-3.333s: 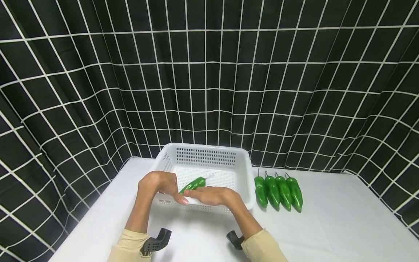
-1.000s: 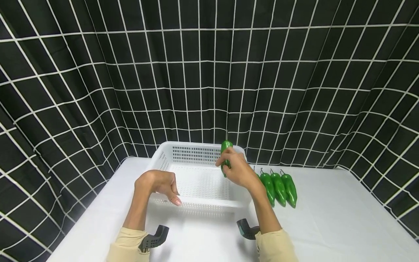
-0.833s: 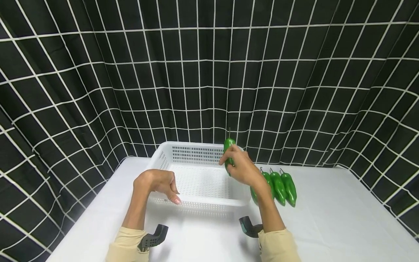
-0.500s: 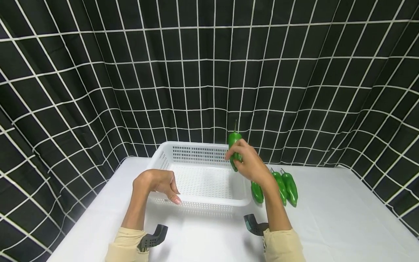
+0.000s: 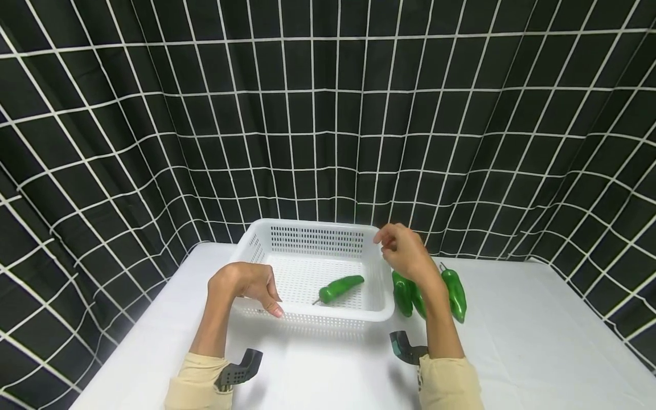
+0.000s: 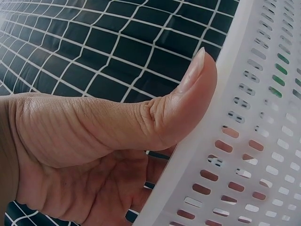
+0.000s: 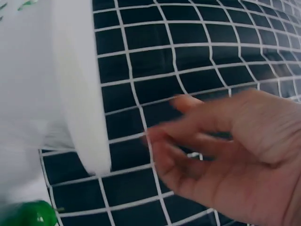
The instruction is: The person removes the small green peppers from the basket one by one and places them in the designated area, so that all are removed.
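A white perforated plastic basket point(image 5: 318, 224) stands on the white-covered table. My left hand point(image 5: 251, 285) grips its near left rim. In the left wrist view the thumb point(image 6: 188, 103) lies against the outer wall, and parts of the fingers show through the slots. One green chili pepper point(image 5: 340, 288) lies on the basket floor, stem toward the near side. Above the basket's right rim, my right hand point(image 5: 407, 253) holds nothing, its fingers loosely curled. Several more green chili peppers point(image 5: 402, 293) lie on the table right of the basket, partly hidden by the right forearm.
The white table point(image 5: 523, 330) extends to the right and in front of the basket. Black curtains with a white grid point(image 5: 318, 114) enclose the back and sides. Each wrist wears a dark camera mount point(image 5: 240, 369).
The right hand lifted the chili pepper and held it upright above the basket, then let it go. The pepper now lies inside, and that hand has moved right. The left hand keeps its place.
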Demonstrator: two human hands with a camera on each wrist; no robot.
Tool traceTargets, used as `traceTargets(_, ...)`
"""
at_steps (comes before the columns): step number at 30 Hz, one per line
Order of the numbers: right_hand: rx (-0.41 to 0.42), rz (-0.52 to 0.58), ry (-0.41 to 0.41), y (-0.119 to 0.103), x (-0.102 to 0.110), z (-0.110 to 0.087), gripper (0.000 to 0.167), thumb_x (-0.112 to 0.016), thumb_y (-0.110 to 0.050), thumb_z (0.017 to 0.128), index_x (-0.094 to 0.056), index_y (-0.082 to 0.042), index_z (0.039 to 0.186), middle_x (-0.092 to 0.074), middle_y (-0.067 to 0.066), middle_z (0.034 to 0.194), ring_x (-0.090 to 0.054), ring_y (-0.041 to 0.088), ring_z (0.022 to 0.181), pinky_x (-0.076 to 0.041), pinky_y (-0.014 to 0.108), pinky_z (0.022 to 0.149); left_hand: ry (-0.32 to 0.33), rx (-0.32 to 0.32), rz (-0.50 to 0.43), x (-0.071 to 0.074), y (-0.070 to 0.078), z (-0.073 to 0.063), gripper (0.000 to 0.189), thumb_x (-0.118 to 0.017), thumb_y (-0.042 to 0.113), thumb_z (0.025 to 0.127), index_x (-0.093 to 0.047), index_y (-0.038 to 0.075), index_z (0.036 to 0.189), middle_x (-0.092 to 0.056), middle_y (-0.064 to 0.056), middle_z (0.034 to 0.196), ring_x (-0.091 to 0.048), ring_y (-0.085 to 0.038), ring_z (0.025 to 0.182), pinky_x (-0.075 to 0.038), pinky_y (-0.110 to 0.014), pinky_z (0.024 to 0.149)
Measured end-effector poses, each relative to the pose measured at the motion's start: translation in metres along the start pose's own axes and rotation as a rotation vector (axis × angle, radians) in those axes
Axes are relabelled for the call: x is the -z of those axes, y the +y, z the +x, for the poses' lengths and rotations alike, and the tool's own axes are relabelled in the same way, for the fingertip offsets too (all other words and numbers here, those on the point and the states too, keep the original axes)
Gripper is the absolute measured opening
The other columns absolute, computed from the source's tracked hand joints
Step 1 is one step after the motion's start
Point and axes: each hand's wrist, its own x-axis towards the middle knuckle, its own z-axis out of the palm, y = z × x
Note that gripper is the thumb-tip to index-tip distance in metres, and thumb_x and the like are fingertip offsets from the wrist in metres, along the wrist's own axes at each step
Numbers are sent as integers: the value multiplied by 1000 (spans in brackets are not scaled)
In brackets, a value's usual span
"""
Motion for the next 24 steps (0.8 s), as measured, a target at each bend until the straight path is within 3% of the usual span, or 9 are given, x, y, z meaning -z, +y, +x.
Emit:
traceTargets(3, 61, -46, -178, -5, -20, 4, 40, -59, 19, 83, -70, 3, 118, -69, 21, 126, -67, 39, 118, -57, 50, 99, 1, 2, 12, 2, 0, -1, 23, -92, 36, 75, -85, 18, 89, -79, 7, 92, -47, -12, 79, -35, -30, 68)
traceTargets(6, 96, -110, -363, -11, -48, 9, 55, -62, 19, 83, -64, 0, 134, -61, 18, 146, -55, 39, 140, -46, 52, 116, -2, -5, 18, 4, 0, -2, 21, -91, 35, 76, -84, 19, 88, -71, 11, 79, -37, -12, 71, -28, -29, 63)
traceTargets(9, 91, -187, -488, -16, -72, 10, 69, -64, 19, 85, -55, -7, 148, -49, 13, 160, -41, 35, 153, -34, 50, 126, -13, -18, 18, 3, 1, -2, 20, -90, 35, 77, -84, 19, 88, -63, 12, 73, -30, -12, 68, -24, -29, 60)
traceTargets(14, 46, -250, -509, -23, -87, 8, 78, -68, 13, 88, -48, -19, 156, -41, 7, 167, -35, 32, 157, -31, 52, 127, -17, -26, 13, 0, 4, 0, 21, -90, 34, 78, -84, 17, 88, -75, 10, 84, -38, -10, 71, -29, -27, 62)
traceTargets(18, 33, -288, -518, -29, -87, 14, 79, -70, 9, 90, -47, -25, 157, -42, 5, 167, -44, 31, 152, -39, 52, 122, -23, -39, 8, 1, 7, 1, 21, -90, 33, 78, -84, 16, 88, -81, 5, 95, -45, -9, 77, -34, -26, 67)
traceTargets(24, 62, -365, -631, -51, -97, 48, 69, -68, 5, 93, -50, -18, 155, -49, 7, 161, -50, 29, 148, -41, 48, 122, -16, -15, 28, 2, 4, 0, 22, -90, 35, 78, -84, 17, 87, -73, 10, 80, -40, -10, 73, -30, -28, 64)
